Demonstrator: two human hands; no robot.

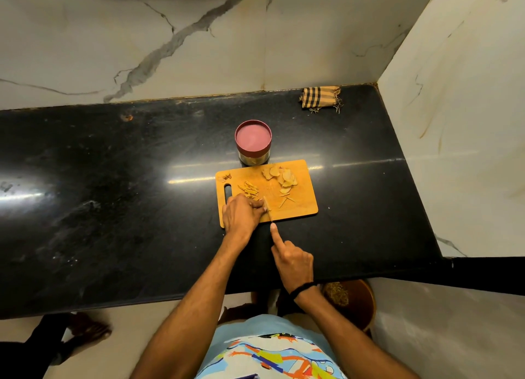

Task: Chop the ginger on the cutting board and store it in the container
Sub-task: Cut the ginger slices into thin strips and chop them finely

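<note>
Step in hand: chopping, partway through. Cutting board [302, 208] sits on the black countertop [113, 208], near its front edge. Ginger is in three states on the board: flat slices [281, 177] heaped at the far right, cut strips [249, 190] at the left by the handle slot, and a ginger piece [260, 201] under work at the near-left edge. Left hand [241, 212] has its fingers curled down over that piece, pinning it just beside the blade. How much lies under the fingertips is hidden, so it is probably a small stack. Right hand [292, 260] is closed round the handle of the knife [268, 209], index finger laid straight along the spine, with the blade standing on the board close against the left fingertips. Container [253, 140] stands touching or just behind the board's far edge, its maroon lid on, so nothing is stored yet. Judgement: the next move calls for short downward cuts with the left fingertips creeping back from the edge. The slice heap remains to be cut, and the lid must come off before transfer. Risk: the blade runs very near the knuckles. Writing: none legible on lid, container wall or board. The shirt print is pattern only, as far as this view resolves.
</note>
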